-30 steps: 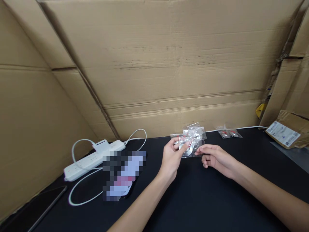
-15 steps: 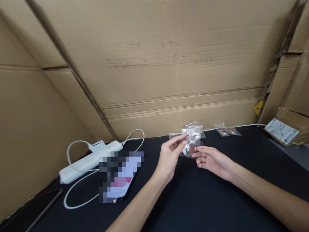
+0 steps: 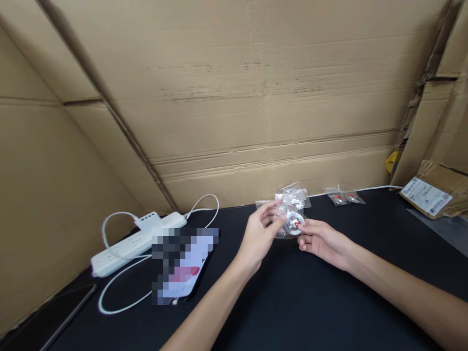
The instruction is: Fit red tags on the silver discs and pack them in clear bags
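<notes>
My left hand (image 3: 259,235) and my right hand (image 3: 321,240) meet over the black table (image 3: 310,302), both pinching a small clear plastic bag (image 3: 291,225) that holds a round silver disc with a red mark. The left thumb and fingers grip the bag's left side; the right fingertips hold its right edge. Just behind it, a small heap of similar clear bags (image 3: 292,196) lies against the cardboard wall.
Two more small bags with red parts (image 3: 342,197) lie further right. A white power strip (image 3: 136,237) with looping cable and a blurred-out flat object (image 3: 183,265) sit at left. Cardboard walls (image 3: 256,97) enclose the back and sides; a labelled parcel (image 3: 431,195) lies far right.
Both hands have drawn the bag slightly lower and nearer, away from the heap. The silver disc now faces the camera between my fingertips.
</notes>
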### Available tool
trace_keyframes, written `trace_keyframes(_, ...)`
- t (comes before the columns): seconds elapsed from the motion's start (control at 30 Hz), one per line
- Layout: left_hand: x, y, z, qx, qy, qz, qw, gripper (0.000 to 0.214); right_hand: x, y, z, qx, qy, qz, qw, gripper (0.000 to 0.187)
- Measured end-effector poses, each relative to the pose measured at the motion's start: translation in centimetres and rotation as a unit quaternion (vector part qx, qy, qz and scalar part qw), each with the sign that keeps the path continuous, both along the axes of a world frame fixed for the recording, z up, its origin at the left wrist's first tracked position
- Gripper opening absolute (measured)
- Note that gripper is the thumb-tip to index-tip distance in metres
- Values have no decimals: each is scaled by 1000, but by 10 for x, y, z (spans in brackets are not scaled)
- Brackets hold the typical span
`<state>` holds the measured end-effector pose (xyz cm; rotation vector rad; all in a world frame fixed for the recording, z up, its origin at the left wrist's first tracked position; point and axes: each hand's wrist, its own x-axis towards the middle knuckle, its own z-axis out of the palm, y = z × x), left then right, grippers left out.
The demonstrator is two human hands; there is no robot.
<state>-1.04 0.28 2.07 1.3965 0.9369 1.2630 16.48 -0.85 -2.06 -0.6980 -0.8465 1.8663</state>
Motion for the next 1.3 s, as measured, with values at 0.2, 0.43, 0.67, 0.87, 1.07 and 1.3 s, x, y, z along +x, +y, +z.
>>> trace_keyframes(0.2, -2, 2, -7, -9, 44, -18, 999, 16, 3, 2, -1, 31, -2, 12, 999, 20)
trace_keyframes(0.43, -4, 4, -5, 8, 36, -7, 999, 13, 3, 4, 0, 35, -19, 10, 999, 21)
trace_keyframes(0.67, -6, 5, -1, -37, -9, 2, 999, 20, 9, 6, 1, 54, -46, -21, 997, 26)
trace_keyframes(0.87, -12, 9, 0, -99, 94, -35, 990, 24, 12, 5, 6, 166, -226, -24, 960, 31)
trace_keyframes(1.07, -29, 23, -8, -78, 191, -102, 973, 11, 18, 11, 5, 191, -233, -59, 952, 30)
trace_keyframes(1.3, -29, 25, -15, -35, 296, -79, 951, 25, 22, 14, 3, 142, -221, -84, 961, 33)
